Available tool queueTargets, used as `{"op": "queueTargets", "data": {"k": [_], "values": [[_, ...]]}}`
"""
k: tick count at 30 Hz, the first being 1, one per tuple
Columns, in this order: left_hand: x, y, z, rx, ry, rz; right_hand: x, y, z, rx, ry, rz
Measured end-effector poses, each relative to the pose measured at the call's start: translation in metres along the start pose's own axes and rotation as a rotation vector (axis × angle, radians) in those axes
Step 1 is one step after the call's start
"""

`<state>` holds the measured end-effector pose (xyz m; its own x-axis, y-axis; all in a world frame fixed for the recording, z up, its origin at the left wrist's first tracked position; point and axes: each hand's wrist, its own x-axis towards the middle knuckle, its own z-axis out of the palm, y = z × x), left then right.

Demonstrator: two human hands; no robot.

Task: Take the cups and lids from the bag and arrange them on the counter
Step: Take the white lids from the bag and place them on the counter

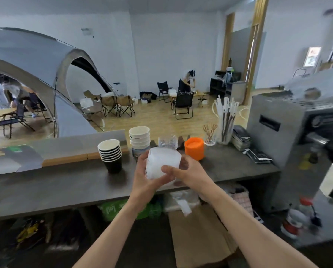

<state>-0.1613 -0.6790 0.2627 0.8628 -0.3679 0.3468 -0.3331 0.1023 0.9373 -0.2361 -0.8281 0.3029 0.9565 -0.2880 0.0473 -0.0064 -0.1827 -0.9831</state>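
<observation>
I have both hands up over the grey counter (45, 188), wrapped around a stack of translucent white lids (162, 163). My left hand (145, 176) cups it from the nine o'clock side, fingers curled round the back and thumb near the bottom. My right hand (183, 171) grips from the three o'clock side, thumb pressed across the front of the stack. The stack is blurred, so I cannot count the pieces; it is held above the counter's near edge, not resting on it.

At ten o'clock from the lids stands a stack of black paper cups (111, 154), upright on the counter. At twelve o'clock, just behind my hands, is a taller stack of white paper cups (139, 137), and beside that, toward one o'clock, a stack of clear plastic cups (168, 141). At two o'clock from the lids sits a stack of orange lids (194, 148), close to the clear cups. Farther toward two o'clock a clear holder of wrapped straws (225, 120) stands, with a small glass of stir sticks (210, 132) just left of it.

At three o'clock, at the counter's end, is a steel coffee machine (289, 128). Below the counter, at six o'clock from my hands, lies a brown paper bag (196, 235), with a green plastic bag (111, 209) on the shelf at seven o'clock.
</observation>
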Motion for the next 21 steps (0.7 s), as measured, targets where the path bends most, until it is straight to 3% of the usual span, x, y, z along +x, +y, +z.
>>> {"op": "queueTargets", "data": {"k": [7,21], "values": [[0.026,-0.044,0.097,-0.018,-0.201,-0.087,0.020,0.061,-0.091,0.072,0.154,0.092],[0.144,-0.109,0.218,0.101,-0.258,-0.081,0.110,0.113,-0.188,-0.155,0.442,0.047]]}}
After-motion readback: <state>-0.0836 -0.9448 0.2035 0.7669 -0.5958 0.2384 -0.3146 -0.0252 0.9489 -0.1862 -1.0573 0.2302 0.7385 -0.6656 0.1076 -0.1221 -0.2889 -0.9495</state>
